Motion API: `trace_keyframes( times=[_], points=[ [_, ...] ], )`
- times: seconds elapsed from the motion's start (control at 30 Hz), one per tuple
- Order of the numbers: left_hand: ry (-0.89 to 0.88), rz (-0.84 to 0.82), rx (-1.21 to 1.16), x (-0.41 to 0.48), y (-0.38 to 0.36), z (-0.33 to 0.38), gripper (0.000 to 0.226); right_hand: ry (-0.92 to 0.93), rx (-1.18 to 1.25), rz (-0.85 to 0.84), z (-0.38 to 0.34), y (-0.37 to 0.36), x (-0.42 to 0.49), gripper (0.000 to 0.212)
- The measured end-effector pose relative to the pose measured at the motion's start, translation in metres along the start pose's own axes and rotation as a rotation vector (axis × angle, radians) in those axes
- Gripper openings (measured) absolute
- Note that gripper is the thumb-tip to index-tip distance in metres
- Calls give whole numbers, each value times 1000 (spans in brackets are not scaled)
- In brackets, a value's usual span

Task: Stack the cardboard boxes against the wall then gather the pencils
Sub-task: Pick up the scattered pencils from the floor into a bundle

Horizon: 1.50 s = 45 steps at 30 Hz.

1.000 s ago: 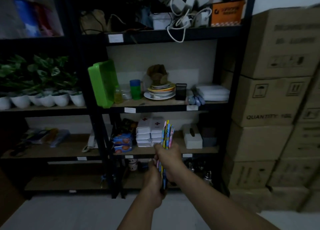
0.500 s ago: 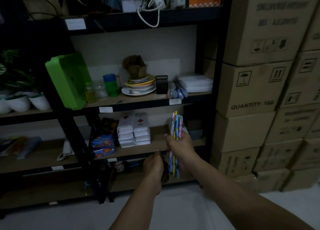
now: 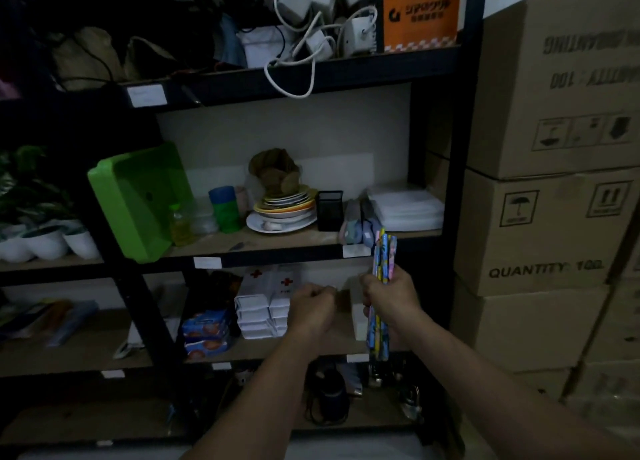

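Observation:
My right hand point(image 3: 393, 298) grips a bundle of several colourful pencils point(image 3: 382, 255), held upright in front of the black shelf unit. Their tips stick out above and below my fist. My left hand point(image 3: 311, 305) hovers just left of the bundle with its fingers curled into a loose fist, apart from the pencils and holding nothing that I can see. Brown cardboard boxes point(image 3: 540, 231) stand stacked in a tall pile against the wall on the right.
The black shelf unit point(image 3: 346, 75) fills the view ahead. It holds a green tray point(image 3: 138, 200), stacked plates point(image 3: 284, 212), a black pen holder point(image 3: 330, 210), white first-aid boxes point(image 3: 265, 307) and tangled chargers on top. Potted plants point(image 3: 41, 241) stand far left. Pale floor lies below.
My left hand has let go of the lower end of the pencils and risen to the left of them. The view has moved closer to the shelves.

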<state>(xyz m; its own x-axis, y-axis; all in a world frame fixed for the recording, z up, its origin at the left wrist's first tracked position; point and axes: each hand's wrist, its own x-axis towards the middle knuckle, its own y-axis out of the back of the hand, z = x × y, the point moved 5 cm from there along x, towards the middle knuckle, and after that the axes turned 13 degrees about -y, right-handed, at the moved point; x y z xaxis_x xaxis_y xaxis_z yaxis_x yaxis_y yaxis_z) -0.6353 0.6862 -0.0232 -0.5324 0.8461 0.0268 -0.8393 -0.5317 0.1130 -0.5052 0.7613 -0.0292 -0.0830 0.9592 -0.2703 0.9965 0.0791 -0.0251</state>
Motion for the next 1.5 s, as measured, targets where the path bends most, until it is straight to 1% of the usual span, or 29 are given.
trace_keyframes(
  times=[0.13, 0.27, 0.47, 0.53, 0.63, 0.67, 0.73, 0.8, 0.87, 0.93, 1.07, 1.2, 1.3, 1.33, 1.4, 1.47, 1.5],
  points=[
    [-67, 27, 55, 59, -7, 12, 20, 2, 48, -20, -23, -5, 32, 7],
    [-135, 25, 159, 122, -10, 23, 17, 32, 62, -38, -47, -19, 65, 5],
    [-266, -83, 291, 228, -27, 29, 7, 63, 33, 96, -71, -38, 141, 9],
    [-300, -112, 345, 258, -36, 28, 26, 28, 56, 128, -73, -40, 161, 10],
    [-435, -194, 491, 299, -50, 31, 57, 6, 103, 152, -75, -41, 184, 15],
    [-478, -235, 534, 310, -55, 31, 63, 2, 122, 156, -75, -42, 189, 14],
    [-489, -290, 630, 327, -62, 26, 67, -11, 147, 162, -73, -41, 195, 14],
    [-488, -277, 734, 340, -65, 18, 61, -28, 162, 168, -69, -39, 202, 18],
    [-546, -201, 801, 345, -66, 18, 41, -33, 149, 179, -69, -37, 209, 18],
    [-586, -159, 802, 346, -68, 20, 27, -33, 126, 196, -72, -33, 217, 17],
    [-602, -184, 759, 338, -69, 23, 23, -41, 151, 172, -80, -36, 225, 17],
    [-582, -105, 570, 323, -52, 41, 28, 7, 121, 140, -99, -46, 228, 15],
    [-560, -3, 420, 305, -31, 59, 24, 32, 149, 102, -110, -58, 227, 20],
    [-558, 25, 364, 298, -25, 62, 25, 42, 156, 97, -112, -61, 226, 22],
    [-564, 73, 289, 284, -11, 65, 37, 58, 169, 73, -117, -70, 222, 21],
    [-564, 68, 267, 273, -2, 62, 47, 63, 183, 48, -119, -78, 219, 17],
    [-561, 55, 262, 269, 1, 58, 47, 59, 180, 39, -118, -81, 217, 15]
  ],
)
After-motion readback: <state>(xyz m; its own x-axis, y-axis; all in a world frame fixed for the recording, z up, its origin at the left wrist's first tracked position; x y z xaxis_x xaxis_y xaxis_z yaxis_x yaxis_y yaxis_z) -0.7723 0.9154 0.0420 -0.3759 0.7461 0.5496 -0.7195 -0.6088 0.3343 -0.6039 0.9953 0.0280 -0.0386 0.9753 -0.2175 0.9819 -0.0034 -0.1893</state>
